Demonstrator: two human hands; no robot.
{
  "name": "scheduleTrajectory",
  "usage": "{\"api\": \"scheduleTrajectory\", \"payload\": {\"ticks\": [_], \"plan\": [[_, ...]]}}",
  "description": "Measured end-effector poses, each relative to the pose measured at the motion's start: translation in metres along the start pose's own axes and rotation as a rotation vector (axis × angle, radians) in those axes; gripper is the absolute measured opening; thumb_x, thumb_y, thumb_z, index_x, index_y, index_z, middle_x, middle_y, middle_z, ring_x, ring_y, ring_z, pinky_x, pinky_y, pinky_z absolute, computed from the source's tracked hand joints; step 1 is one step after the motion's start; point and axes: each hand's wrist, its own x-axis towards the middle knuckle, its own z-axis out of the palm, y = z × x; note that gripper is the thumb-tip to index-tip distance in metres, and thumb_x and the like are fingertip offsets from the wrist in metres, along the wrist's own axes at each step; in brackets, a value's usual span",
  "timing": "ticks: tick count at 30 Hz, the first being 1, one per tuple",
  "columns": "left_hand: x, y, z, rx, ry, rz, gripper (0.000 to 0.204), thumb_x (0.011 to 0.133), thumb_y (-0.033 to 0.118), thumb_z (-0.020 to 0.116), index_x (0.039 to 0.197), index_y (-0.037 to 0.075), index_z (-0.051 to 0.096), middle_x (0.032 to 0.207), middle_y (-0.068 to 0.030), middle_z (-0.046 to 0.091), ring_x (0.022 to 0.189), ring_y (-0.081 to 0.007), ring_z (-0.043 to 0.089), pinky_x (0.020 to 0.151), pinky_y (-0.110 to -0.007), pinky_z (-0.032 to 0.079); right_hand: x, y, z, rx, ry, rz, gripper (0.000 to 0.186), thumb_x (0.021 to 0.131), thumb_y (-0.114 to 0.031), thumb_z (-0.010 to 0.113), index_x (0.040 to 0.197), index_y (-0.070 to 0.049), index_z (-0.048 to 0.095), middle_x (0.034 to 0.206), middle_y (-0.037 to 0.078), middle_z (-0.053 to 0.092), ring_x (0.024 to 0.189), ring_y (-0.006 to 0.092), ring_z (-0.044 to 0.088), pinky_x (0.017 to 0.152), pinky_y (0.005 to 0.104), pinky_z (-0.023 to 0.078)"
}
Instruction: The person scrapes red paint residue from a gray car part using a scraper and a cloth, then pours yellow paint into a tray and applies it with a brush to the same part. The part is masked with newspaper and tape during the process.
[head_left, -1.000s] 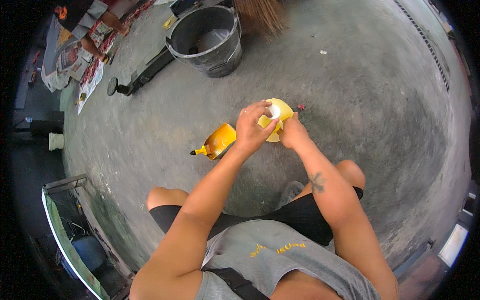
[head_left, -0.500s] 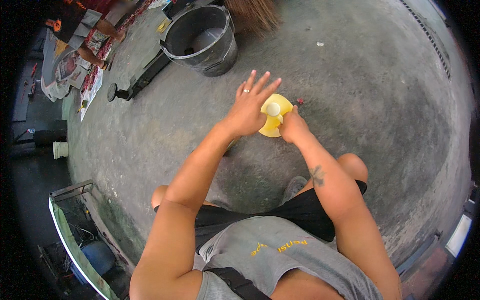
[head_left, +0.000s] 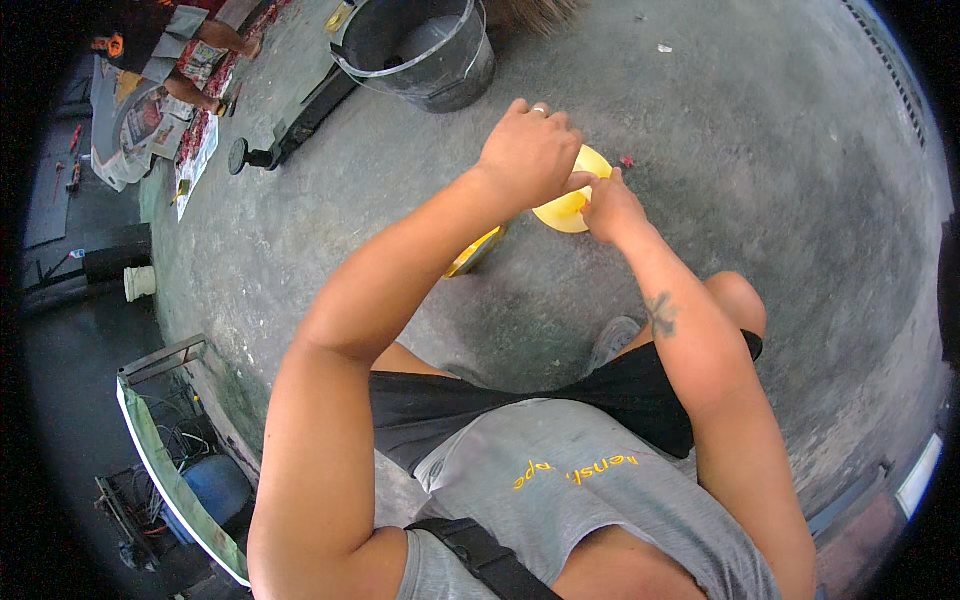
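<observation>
My right hand (head_left: 612, 208) is closed at the near right edge of a round yellow dish-like piece (head_left: 566, 214), above the grey floor. Over the far left of this piece, my left hand (head_left: 530, 152) is bent with its fingers curled down, a ring on one of them. Its thumb reaches toward the right fingertips. What lies inside the left fingers is hidden, and the middle of the yellow piece is mostly covered. Under my left forearm shows part of a yellow-edged round object (head_left: 476, 252), too hidden to name.
A black bucket (head_left: 440, 85) with a wire handle stands ahead, beside a dark metal beam (head_left: 300, 125). Broom bristles (head_left: 540, 12) show at the top edge. At far left are another person's legs (head_left: 200, 95), newspapers, and a white container (head_left: 140, 283). A green-edged panel (head_left: 165, 480) is lower left.
My left hand has gone from spread fingers to curled ones over the yellow piece, covering its pale round middle. The view has shifted, revealing the yellow-edged object under my left forearm.
</observation>
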Motion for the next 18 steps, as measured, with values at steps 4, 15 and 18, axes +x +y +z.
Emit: {"api": "scheduleTrajectory", "payload": {"ticks": [4, 15, 18], "plan": [[-0.006, 0.001, 0.006, 0.169, 0.007, 0.123, 0.039, 0.092, 0.037, 0.077, 0.122, 0.012, 0.076, 0.121, -0.009, 0.073, 0.116, -0.0294, 0.069, 0.098, -0.044, 0.051, -0.005, -0.002, -0.001, -0.049, 0.043, 0.007, 0.044, 0.096, -0.024, 0.079, 0.129, 0.003, 0.07, 0.158, 0.04, 0.045, 0.13, 0.0441, 0.066, 0.109, 0.0471, 0.055], [-0.008, -0.005, 0.016, 0.073, 0.031, 0.094, 0.032, 0.093, 0.039, 0.078, 0.111, 0.013, 0.08, 0.115, -0.0084, 0.073, 0.116, -0.0283, 0.068, 0.099, -0.043, 0.053, -0.007, -0.009, -0.008, -0.042, -0.028, 0.032, 0.047, 0.094, -0.017, 0.072, 0.136, 0.004, 0.068, 0.167, 0.038, 0.033, 0.13, 0.0442, 0.067, 0.107, 0.0486, 0.057], [-0.008, -0.009, 0.015, 0.119, 0.111, 0.18, 0.035, 0.091, 0.043, 0.08, 0.11, 0.014, 0.081, 0.116, -0.0075, 0.072, 0.115, -0.0276, 0.068, 0.097, -0.043, 0.053, -0.008, -0.011, -0.009, -0.051, -0.046, 0.045, 0.047, 0.095, -0.017, 0.073, 0.137, 0.004, 0.068, 0.168, 0.037, 0.033, 0.13, 0.0439, 0.067, 0.107, 0.0484, 0.057]]}}
